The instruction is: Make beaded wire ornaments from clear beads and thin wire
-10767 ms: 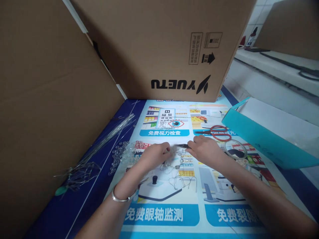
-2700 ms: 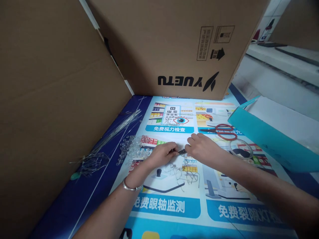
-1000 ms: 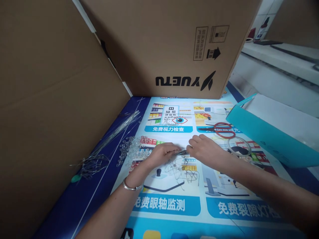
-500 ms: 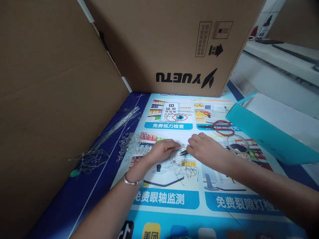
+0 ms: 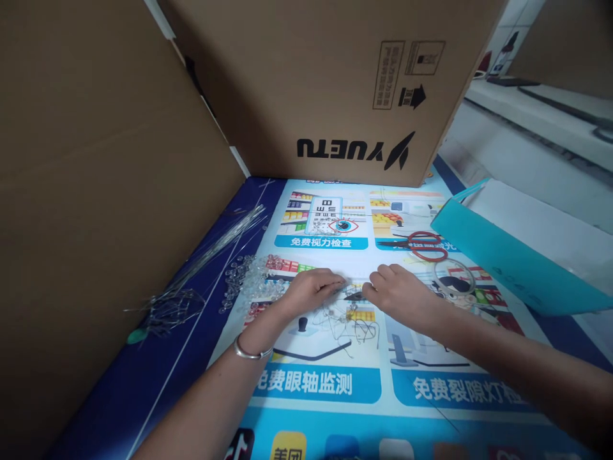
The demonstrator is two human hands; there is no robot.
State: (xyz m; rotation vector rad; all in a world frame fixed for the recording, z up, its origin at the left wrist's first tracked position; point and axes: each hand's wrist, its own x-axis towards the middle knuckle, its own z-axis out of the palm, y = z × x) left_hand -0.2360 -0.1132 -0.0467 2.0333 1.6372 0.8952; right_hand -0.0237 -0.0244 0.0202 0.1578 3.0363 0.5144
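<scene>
My left hand (image 5: pixel 313 289), with a silver bangle on its wrist, is closed in a pinch on thin wire. My right hand (image 5: pixel 400 295) is a short way to its right, fingers curled. From under those fingers the dark pointed jaws of small pliers (image 5: pixel 354 296) stick out toward my left hand; the handles are hidden. A loose tangle of thin wire pieces (image 5: pixel 366 330) lies on the printed mat just below both hands. Left of my left hand is a spread of clear beads (image 5: pixel 249 281).
Red-handled scissors (image 5: pixel 424 246) and a ring-shaped coil (image 5: pixel 454 278) lie beyond my right hand. A turquoise open box (image 5: pixel 517 262) is at right. Long wires (image 5: pixel 220 243) and a wire bundle (image 5: pixel 176 310) lie at left. Cardboard (image 5: pixel 359 83) walls the back and left.
My right hand has moved slightly down and away from my left, widening the space between them. The pliers' dark tips, apart before, now look closer together. The view has shifted slightly.
</scene>
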